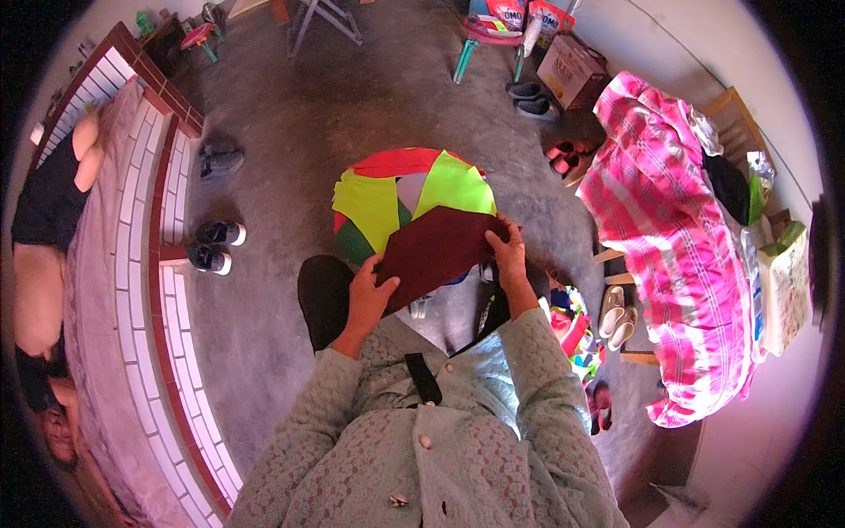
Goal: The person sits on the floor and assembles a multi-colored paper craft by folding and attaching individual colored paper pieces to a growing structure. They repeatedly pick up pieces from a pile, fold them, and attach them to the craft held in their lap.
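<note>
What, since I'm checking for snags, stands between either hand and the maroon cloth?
Nothing visible: the left hand grips the maroon cloth at its left end, the right hand at its right end. The bright cloth pieces lie beyond it.

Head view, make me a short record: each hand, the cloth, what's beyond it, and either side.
left hand: holding maroon cloth at its near left edge
right hand: holding its right end
beyond cloth: red, neon-yellow and green fabric pieces
left side: black shoes on floor
right side: pink checked cloth, draped
</note>
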A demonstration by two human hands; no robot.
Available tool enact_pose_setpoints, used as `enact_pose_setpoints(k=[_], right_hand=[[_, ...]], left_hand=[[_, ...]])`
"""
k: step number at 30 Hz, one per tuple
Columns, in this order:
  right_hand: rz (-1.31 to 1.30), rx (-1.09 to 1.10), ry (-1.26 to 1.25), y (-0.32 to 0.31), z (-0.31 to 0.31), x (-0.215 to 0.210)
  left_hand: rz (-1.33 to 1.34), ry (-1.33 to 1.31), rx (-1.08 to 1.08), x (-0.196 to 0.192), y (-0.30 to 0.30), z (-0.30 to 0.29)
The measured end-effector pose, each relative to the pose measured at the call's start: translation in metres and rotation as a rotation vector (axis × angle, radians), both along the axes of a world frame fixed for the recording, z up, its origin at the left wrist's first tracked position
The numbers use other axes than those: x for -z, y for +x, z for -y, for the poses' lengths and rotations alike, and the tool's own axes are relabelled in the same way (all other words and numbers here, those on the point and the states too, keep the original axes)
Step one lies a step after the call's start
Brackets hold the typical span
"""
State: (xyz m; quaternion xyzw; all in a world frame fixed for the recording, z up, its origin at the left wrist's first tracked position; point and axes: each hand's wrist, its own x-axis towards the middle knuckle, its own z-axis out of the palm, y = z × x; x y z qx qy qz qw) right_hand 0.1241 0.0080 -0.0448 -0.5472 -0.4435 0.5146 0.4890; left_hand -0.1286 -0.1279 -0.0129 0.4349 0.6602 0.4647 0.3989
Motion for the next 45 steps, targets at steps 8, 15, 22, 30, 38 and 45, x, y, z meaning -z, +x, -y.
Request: enact_pose_setpoints(k=[8, 15, 22, 30, 38, 45], right_hand=[[0.790, 0.098, 0.515, -0.025, 0.052, -0.060], [0.999, -0.340, 0.565, -0.065, 0.087, -0.041], [1.087, -0.403, 0.521, -0.063, 0.090, -0.042], [1.079, -0.397, 0.540, -0.060, 0.093, -0.035], [1.091, -0.399, 0.537, -0.060, 0.091, -0.037], [1.084, -0.402, 0.529, -0.061, 0.091, -0.038]], left_hand=[[-0.490, -0.063, -0.102, -0.042, -0.005, 0.004], [-0.840, 0.197, 0.006, -0.054, -0.001, -0.067], [-1.068, 0.015, 0.295, -0.048, 0.008, -0.100], [-0.980, 0.399, 0.395, -0.046, 0.030, -0.086], [-0.445, 0.269, 0.392, -0.037, 0.031, -0.086], [-0.529, 0.159, 0.289, -0.024, 0.032, -0.094]])
